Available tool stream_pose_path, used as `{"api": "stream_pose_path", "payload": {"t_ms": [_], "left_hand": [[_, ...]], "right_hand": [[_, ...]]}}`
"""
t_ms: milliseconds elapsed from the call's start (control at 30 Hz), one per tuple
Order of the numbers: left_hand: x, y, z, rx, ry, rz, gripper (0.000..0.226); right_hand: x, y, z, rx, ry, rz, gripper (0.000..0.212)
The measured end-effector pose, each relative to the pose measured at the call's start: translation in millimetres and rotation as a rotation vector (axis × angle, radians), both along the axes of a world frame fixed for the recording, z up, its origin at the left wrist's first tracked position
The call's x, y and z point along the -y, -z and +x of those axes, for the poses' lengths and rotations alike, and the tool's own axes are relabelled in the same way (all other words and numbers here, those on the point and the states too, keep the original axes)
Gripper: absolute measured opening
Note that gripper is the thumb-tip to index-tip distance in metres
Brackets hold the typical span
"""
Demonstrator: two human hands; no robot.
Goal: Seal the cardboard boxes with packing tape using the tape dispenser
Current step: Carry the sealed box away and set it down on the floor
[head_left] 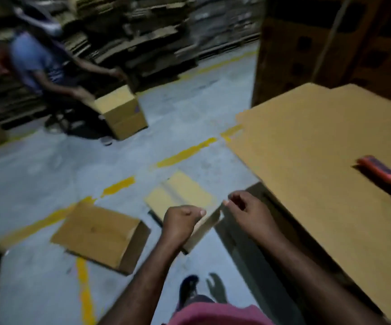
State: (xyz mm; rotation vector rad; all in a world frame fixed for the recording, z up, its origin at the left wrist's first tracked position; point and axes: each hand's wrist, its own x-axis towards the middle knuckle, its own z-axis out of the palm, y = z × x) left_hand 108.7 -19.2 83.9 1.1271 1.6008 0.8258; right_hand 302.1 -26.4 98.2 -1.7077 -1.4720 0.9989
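Note:
A small closed cardboard box (180,193), with a pale strip along its top, hangs tilted just above the floor in the middle. My left hand (180,220) is curled in a fist on its near edge. My right hand (246,207) pinches its right corner with bent fingers. The picture is blurred, so the grips are not sharp. A red and blue tape dispenser (384,177) lies apart from both hands, at the right, on a stack of flat cardboard sheets (307,148).
Another brown box (100,233) lies on the grey floor to the left. A seated person (37,64) at the back left handles a box (122,111). Piles of flattened cardboard (138,36) fill the back; tall cartons (330,43) stand at the back right. My foot (189,289) is below.

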Motion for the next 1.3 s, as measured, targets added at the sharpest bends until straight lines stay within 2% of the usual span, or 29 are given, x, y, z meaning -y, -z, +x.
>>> {"api": "stream_pose_path", "payload": {"t_ms": [167, 200, 300, 400, 500, 700, 800, 833, 867, 900, 933, 1000, 1100, 1233, 1300], "left_hand": [[35, 58, -100, 0.139, -0.341, -0.216, 0.006], [37, 68, -117, 0.130, -0.356, -0.240, 0.006], [33, 95, -162, 0.105, -0.348, -0.320, 0.030], [12, 107, -186, 0.167, -0.350, -0.360, 0.018], [-15, 122, -198, 0.148, -0.333, -0.320, 0.025], [-56, 155, -195, 0.179, -0.319, -0.390, 0.004], [-68, 179, -185, 0.114, -0.356, -0.358, 0.034], [-78, 190, -180, 0.123, -0.429, -0.300, 0.040], [-92, 203, -177, 0.202, -0.450, -0.295, 0.045], [-104, 218, -171, 0.190, -0.427, -0.259, 0.046], [-115, 233, -167, 0.175, -0.392, -0.273, 0.041], [-137, 253, -155, -0.106, -0.338, -0.389, 0.026], [-165, 325, -142, 0.032, -0.407, -0.475, 0.007], [-182, 442, -124, -0.045, -0.439, -0.537, 0.024], [-181, 488, -115, -0.082, -0.429, -0.563, 0.052]], "right_hand": [[-10, 58, -86, 0.102, -0.252, -0.229, 0.032], [-14, 68, -103, 0.110, -0.278, -0.258, 0.034], [-33, 89, -152, 0.104, -0.275, -0.338, 0.036], [-54, 108, -188, 0.114, -0.263, -0.402, 0.037], [-70, 126, -204, 0.159, -0.232, -0.471, 0.040], [-103, 157, -196, 0.313, -0.249, -0.583, 0.046], [-128, 178, -188, 0.390, -0.268, -0.610, 0.052], [-138, 189, -187, 0.400, -0.273, -0.611, 0.052], [-149, 200, -185, 0.410, -0.287, -0.613, 0.052], [-160, 213, -182, 0.422, -0.303, -0.617, 0.053], [-171, 228, -179, 0.427, -0.310, -0.631, 0.053], [-195, 261, -171, 0.438, -0.318, -0.652, 0.053], [-237, 331, -157, 0.447, -0.278, -0.652, 0.054], [-273, 431, -133, 0.525, -0.227, -0.620, 0.055], [-288, 471, -122, 0.526, -0.176, -0.633, 0.062]]}}
